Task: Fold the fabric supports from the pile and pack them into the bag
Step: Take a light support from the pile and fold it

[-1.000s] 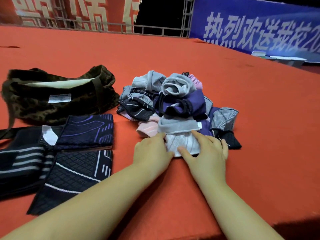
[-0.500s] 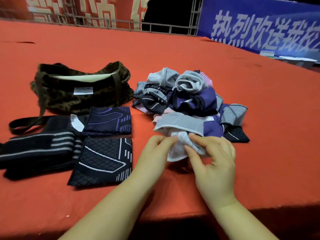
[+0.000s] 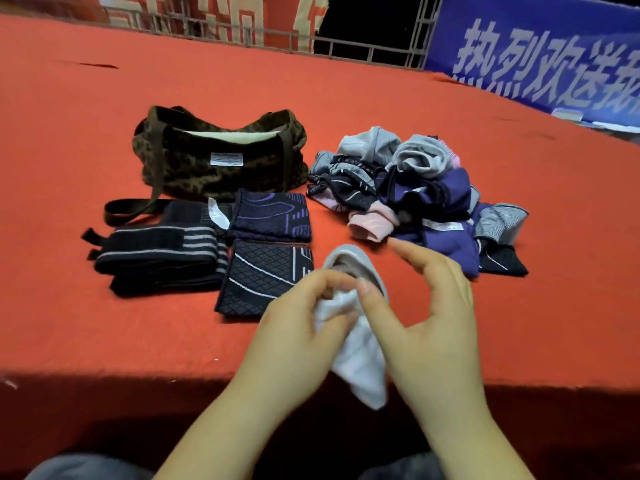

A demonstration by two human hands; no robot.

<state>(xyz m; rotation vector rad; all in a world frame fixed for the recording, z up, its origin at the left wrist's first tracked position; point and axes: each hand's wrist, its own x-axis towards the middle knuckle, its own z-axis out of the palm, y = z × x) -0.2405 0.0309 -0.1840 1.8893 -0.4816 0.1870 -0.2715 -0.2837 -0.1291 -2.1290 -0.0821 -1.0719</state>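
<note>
Now both hands (curled) on support [image 3: 360,327]

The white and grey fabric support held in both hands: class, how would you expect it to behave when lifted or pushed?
Probably floppy: the white and grey support droops below the left hand and right hand. Likely light, since fingertips alone carry it. It looks unlikely to roll or break.

A white and grey support [image 3: 360,344] is held over a red cloth-covered table [image 3: 450,109]; the bag [image 3: 221,157] is brown-and-olive leopard print with a white label; the pile [image 3: 415,195] mixes grey, purple, pink and black; three folded supports [image 3: 207,251] are black or navy with pale stripes and purple lines
</note>
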